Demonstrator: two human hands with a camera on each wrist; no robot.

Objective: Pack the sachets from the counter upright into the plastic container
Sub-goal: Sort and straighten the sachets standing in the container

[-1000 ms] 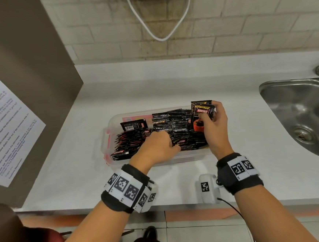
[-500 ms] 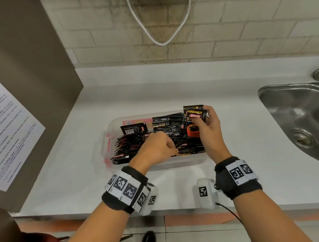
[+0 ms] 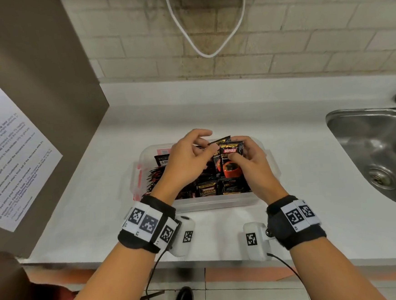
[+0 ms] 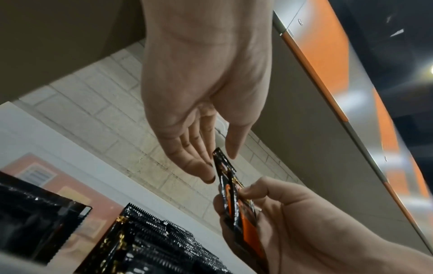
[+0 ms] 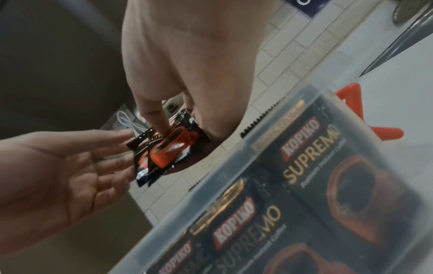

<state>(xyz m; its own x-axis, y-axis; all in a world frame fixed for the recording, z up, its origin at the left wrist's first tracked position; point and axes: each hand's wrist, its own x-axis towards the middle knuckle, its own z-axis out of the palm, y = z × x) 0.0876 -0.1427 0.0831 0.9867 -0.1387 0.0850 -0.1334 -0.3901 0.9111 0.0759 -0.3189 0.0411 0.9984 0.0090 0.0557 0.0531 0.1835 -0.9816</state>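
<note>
A clear plastic container [image 3: 210,204] with red latches sits mid-counter, packed with black Kopiko sachets [image 3: 207,191], several upright along its near wall [image 5: 293,194]. Above its far right part my right hand [image 3: 242,157] grips a small bundle of sachets [image 3: 229,155], thumb on the front; the pinch shows in the right wrist view [image 5: 168,148]. My left hand [image 3: 199,147] hovers just left of the bundle, its straight fingers [image 4: 199,163] touching the bundle's top corner [image 4: 221,163] and its thumb held apart. It holds nothing.
A steel sink [image 3: 377,150] is set into the white counter [image 3: 302,189] at right. At left stands a brown panel [image 3: 46,102] with a printed notice. A white cable [image 3: 208,53] hangs on the brick wall behind. The counter's front edge runs below my wrists.
My left hand has lifted off the packed sachets, opened, and moved up and right to the bundle. My right hand has kept hold of the bundle, bringing it slightly left.
</note>
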